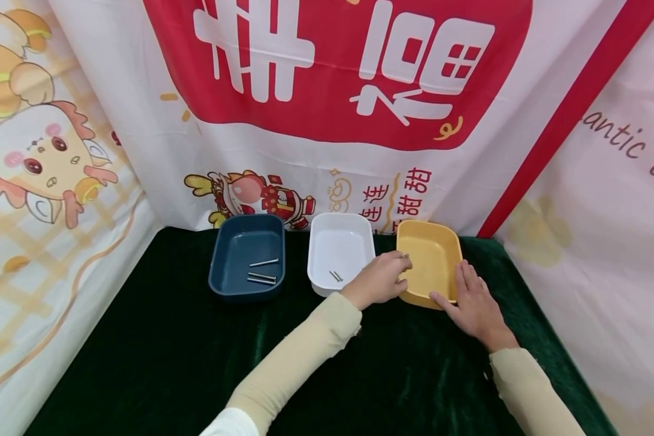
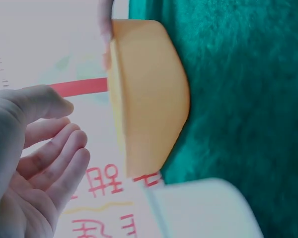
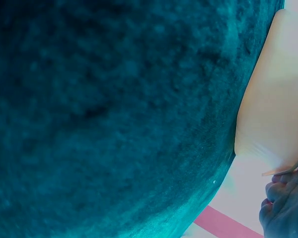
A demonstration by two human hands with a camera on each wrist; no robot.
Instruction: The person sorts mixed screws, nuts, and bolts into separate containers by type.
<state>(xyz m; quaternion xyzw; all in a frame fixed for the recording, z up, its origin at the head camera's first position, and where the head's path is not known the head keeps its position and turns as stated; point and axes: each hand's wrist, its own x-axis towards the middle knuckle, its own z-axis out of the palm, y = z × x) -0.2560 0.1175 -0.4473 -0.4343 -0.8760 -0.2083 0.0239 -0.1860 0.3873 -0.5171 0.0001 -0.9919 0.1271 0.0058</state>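
Observation:
A shallow yellow bin (image 1: 430, 263) stands at the right of the row. My left hand (image 1: 380, 277) hovers at its left side, fingers bent over the rim. In the left wrist view the left hand (image 2: 39, 148) has loosely bent fingers, the thumb close to the index finger. A tiny glint shows by its fingertips in the head view; whether it is held is unclear. The right hand (image 1: 474, 303) lies against the bin's right front corner, fingers fairly straight along the right rim, thumb at the front edge. In the right wrist view, the right hand's fingers (image 3: 278, 191) show at the lower right.
A white bin (image 1: 340, 230) stands in the middle with small screws (image 1: 335, 276) inside. At the left a dark blue bin (image 1: 240, 248) holds several longer screws (image 1: 263, 263). Dark green cloth (image 1: 169, 339) covers the table, and a printed curtain (image 1: 261, 145) hangs behind the bins.

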